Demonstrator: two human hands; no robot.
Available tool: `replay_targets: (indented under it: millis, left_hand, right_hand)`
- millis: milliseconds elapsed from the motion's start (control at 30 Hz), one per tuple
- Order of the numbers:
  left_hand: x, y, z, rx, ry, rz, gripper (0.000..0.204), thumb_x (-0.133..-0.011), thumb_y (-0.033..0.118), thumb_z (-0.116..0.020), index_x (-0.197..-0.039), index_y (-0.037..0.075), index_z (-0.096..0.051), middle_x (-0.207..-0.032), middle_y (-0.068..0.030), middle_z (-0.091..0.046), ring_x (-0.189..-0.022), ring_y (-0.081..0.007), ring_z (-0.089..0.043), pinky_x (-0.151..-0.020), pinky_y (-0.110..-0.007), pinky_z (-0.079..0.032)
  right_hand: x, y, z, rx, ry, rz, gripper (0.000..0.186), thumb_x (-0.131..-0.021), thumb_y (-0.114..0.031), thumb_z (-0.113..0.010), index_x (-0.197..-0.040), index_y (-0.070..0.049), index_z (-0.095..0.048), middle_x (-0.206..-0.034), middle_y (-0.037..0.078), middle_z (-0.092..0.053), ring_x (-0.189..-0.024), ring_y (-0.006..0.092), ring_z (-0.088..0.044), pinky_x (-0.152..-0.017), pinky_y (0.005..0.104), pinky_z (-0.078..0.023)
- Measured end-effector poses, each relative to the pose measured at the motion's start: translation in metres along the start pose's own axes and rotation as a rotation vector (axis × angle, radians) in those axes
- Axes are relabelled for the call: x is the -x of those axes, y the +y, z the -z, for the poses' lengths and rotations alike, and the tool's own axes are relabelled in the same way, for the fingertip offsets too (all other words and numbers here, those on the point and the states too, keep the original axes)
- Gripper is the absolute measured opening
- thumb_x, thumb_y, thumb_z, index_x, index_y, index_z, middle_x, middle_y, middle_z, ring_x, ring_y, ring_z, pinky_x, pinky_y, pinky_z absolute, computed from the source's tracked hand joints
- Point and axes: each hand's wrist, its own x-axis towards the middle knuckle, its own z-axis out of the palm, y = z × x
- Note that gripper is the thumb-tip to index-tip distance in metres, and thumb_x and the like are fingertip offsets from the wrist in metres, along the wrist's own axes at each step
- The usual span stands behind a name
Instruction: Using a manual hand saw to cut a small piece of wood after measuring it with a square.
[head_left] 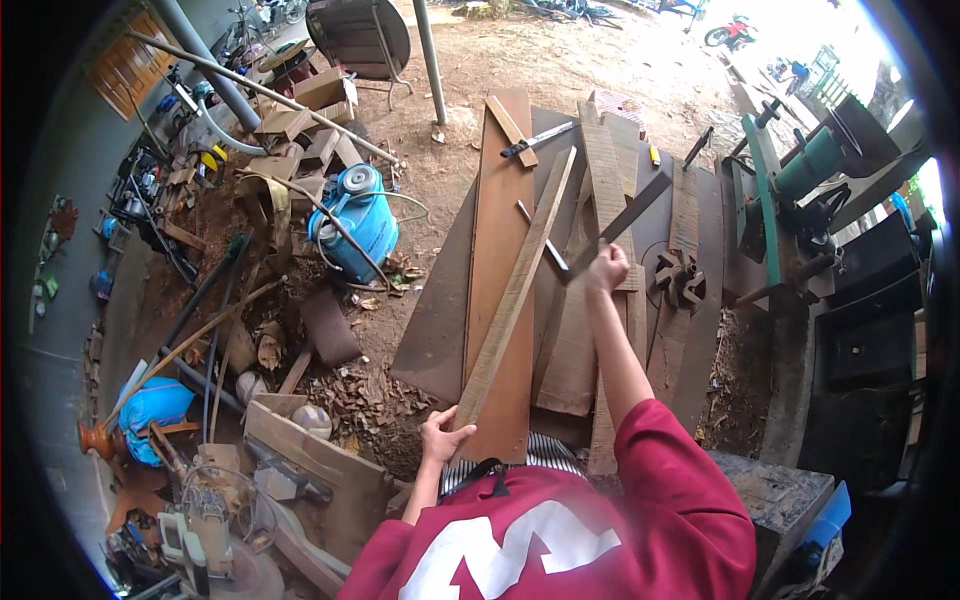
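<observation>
My left hand (443,437) is closed on the near end of a long, narrow wooden strip (516,290), which slants away over a wide reddish-brown board (500,365). My right hand (608,268) grips the dark leg of what looks like an L-shaped carpenter's square (638,208). Its shorter, bright leg appears to run beneath the strip and show on both sides. Several rough planks (570,370) lie under and beside my right hand. Farther off, a tool with a dark handle and a bright blade (540,140) rests across a short wooden piece (511,130).
Left of the boards stands a blue round tank-like container (358,225) with a hose, among scrap wood and cardboard. A green metal machine frame (765,200) is at the right. Dark cut-outs (680,282) lie on a right-hand plank. A folded round table (360,40) stands behind.
</observation>
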Motion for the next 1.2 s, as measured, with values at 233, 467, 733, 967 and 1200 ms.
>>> replay_targets:
  millis: [233, 467, 733, 967, 1200]
  left_hand:
    - [0.013, 0.046, -0.016, -0.337, 0.068, -0.298, 0.054, -0.046, 0.015, -0.079, -0.094, 0.0, -0.061, -0.076, -0.0059, -0.046, -0.07, -0.0179, -0.048, -0.064, -0.029, -0.042]
    - [0.009, 0.049, 0.0, -0.507, 0.159, -0.453, 0.056, -0.045, 0.018, -0.078, -0.095, -0.001, -0.06, -0.078, -0.0102, -0.048, -0.074, -0.0239, -0.05, -0.068, -0.034, -0.043]
    - [0.048, 0.08, 0.037, -0.533, 0.097, -0.423, 0.058, -0.041, 0.016, -0.079, -0.093, 0.0, -0.06, -0.077, -0.0069, -0.045, -0.071, -0.0207, -0.048, -0.064, -0.033, -0.043]
    - [-0.006, 0.097, -0.004, -0.714, -0.042, -0.682, 0.059, -0.043, 0.023, -0.078, -0.094, 0.001, -0.059, -0.079, -0.0095, -0.044, -0.076, -0.0258, -0.046, -0.07, -0.036, -0.041]
    - [-0.031, 0.052, -0.061, -0.805, -0.101, -0.819, 0.061, -0.047, 0.026, -0.077, -0.098, 0.002, -0.056, -0.08, -0.0099, -0.042, -0.077, -0.0264, -0.044, -0.07, -0.037, -0.041]
  right_hand:
    - [-0.019, -0.06, 0.138, 0.038, 0.139, 0.49, 0.016, -0.077, -0.015, -0.063, -0.074, 0.0, -0.063, -0.084, 0.002, -0.055, -0.065, 0.0101, -0.05, -0.059, 0.0237, -0.039]
    - [0.024, -0.078, 0.244, -0.141, 0.14, 0.23, 0.016, -0.081, -0.015, -0.061, -0.083, 0.001, -0.062, -0.071, -0.003, -0.054, -0.064, 0.0049, -0.045, -0.058, 0.0187, -0.034]
    - [0.046, -0.051, 0.277, -0.181, 0.207, 0.119, 0.014, -0.081, -0.013, -0.06, -0.079, 0.001, -0.06, -0.066, -0.004, -0.052, -0.058, 0.0033, -0.043, -0.052, 0.0178, -0.035]
    - [0.044, -0.047, 0.261, -0.287, 0.094, 0.048, 0.011, -0.08, -0.011, -0.06, -0.078, 0.0, -0.059, -0.065, -0.005, -0.05, -0.056, 0.0013, -0.041, -0.049, 0.0158, -0.031]
    - [0.05, -0.006, 0.194, -0.271, -0.084, -0.17, 0.011, -0.079, -0.01, -0.061, -0.073, -0.002, -0.058, -0.064, -0.004, -0.051, -0.057, 0.003, -0.042, -0.051, 0.0181, -0.034]
